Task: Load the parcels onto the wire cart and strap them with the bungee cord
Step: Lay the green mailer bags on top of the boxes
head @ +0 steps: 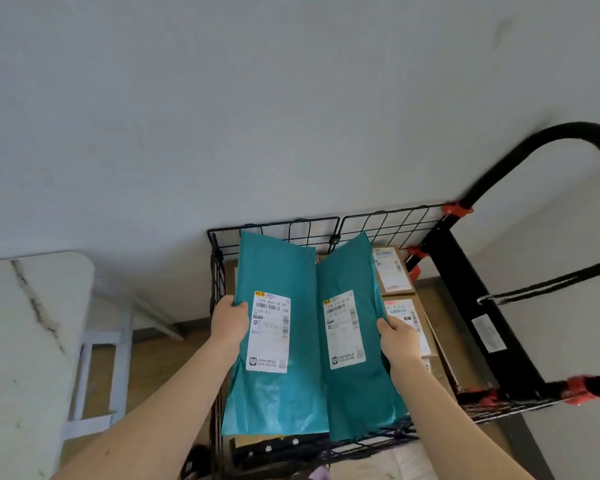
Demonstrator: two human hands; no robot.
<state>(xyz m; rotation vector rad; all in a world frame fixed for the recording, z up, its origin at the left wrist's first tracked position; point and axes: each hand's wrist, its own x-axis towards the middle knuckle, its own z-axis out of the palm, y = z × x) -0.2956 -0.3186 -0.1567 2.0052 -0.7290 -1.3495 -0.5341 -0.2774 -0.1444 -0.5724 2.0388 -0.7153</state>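
— What is seen of the parcels?
— A left teal mailer [278, 403] and a right teal mailer [357, 393] are held side by side, white labels turned up, over the black wire cart [388, 225].
— And beneath them?
— Labelled cardboard boxes [394, 271] are laid flat in the cart and partly covered by the mailers.

The light is soft and even, not too bright, and gives the wall [222, 98] a cool grey-blue look. Shadows are faint with fuzzy edges, and it is darker under the table [21, 341]. A pale shine sits low on the left bag [274, 400], and a weaker one on the right bag [361, 403]. The small print on the labels [269, 336] is too fuzzy to read. The handle [534, 147] is blurry and looks bent near the right edge. The table edge curves too. The bottom edge is smeary.
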